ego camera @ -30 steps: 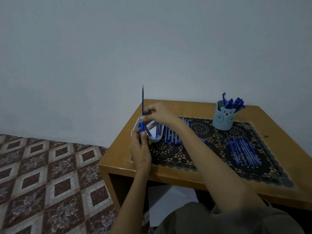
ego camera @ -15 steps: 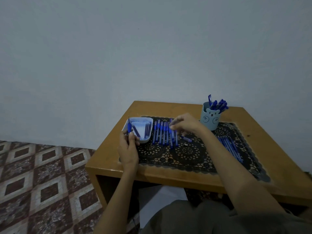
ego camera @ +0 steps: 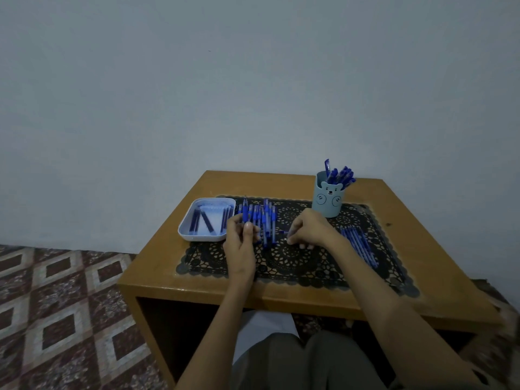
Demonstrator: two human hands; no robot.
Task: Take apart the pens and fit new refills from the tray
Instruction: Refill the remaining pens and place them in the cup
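Left hand (ego camera: 240,240), now beyond the rounded tray (ego camera: 183,229), around a slim pen (ego camera: 245,212)

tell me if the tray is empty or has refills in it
Not empty. The tray holds several dark blue refills lying on its floor, some straight, some slanted, with bare floor between them.

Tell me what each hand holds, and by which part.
The left hand grips a pen by its barrel, below the blue grip section. The right hand pinches a small blue piece between its fingers; where on it cannot be told.
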